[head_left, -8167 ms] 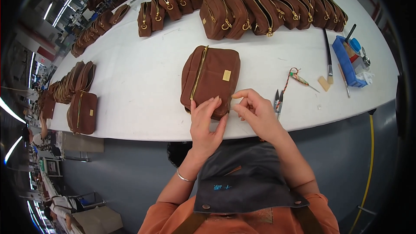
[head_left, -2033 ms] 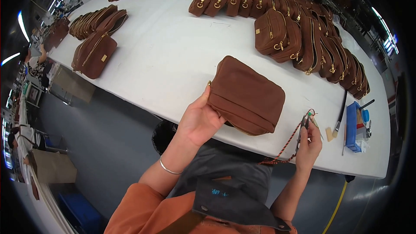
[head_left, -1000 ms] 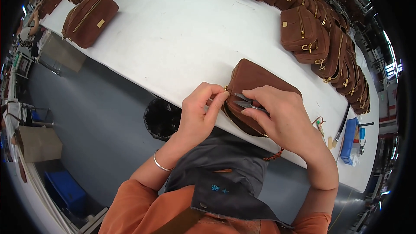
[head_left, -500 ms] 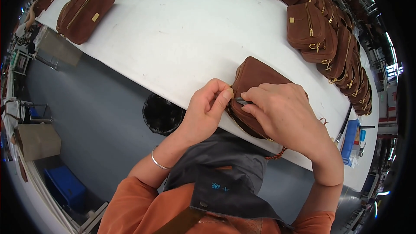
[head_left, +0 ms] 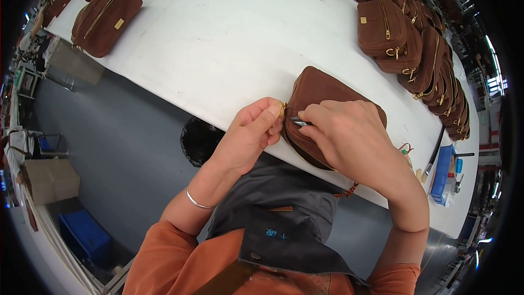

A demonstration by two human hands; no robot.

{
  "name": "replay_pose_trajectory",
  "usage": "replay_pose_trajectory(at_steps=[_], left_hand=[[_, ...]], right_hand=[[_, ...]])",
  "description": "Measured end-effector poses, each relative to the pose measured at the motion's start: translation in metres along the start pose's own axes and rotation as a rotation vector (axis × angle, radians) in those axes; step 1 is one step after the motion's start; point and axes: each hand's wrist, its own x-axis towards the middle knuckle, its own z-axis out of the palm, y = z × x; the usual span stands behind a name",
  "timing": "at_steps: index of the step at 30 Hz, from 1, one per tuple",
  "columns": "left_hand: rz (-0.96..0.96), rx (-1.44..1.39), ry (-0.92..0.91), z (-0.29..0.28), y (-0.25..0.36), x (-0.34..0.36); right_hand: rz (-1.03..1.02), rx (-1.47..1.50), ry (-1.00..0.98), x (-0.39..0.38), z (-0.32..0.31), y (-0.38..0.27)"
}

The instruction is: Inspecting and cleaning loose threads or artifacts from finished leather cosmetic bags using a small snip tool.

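Observation:
A brown zippered pouch (head_left: 316,88) lies near the table's front edge, its gold-toothed zipper (head_left: 299,148) facing me and curving along the near side. At the pouch's left corner, my left hand (head_left: 248,131) is closed, thumb and forefinger pinching a small gold fitting (head_left: 283,108) by the zipper's end. My right hand (head_left: 349,134) rests over the pouch and grips a small silver metal tool (head_left: 298,122), like thread snips. Its tip points left at the pouch's corner, close to my left fingertips. The tool's rear part is hidden in my palm.
Rows of finished-looking brown pouches (head_left: 382,27) line the far right of the white table (head_left: 218,49). Another pouch (head_left: 106,19) sits far left. Right of me are a blue tray (head_left: 442,173) and a brush (head_left: 433,159). A black-lined bin (head_left: 199,142) stands below the edge.
My left hand has drawn slightly left with the gold fitting in its pinch. The tool in my right hand shows more, its tip now apart from my left fingers.

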Motion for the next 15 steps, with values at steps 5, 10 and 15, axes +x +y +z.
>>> replay_pose_trajectory(at_steps=[5, 10, 15], left_hand=[[-0.032, 0.008, 0.028, 0.007, 0.003, -0.003], [-0.033, 0.182, 0.079, 0.015, 0.009, -0.005], [-0.040, 0.205, 0.085, 0.017, 0.011, -0.005]], right_hand=[[-0.016, 0.023, 0.028, -0.002, 0.003, 0.004], [-0.044, 0.078, 0.029, -0.002, 0.006, 0.012], [-0.010, 0.021, 0.041, -0.007, 0.007, 0.003]])
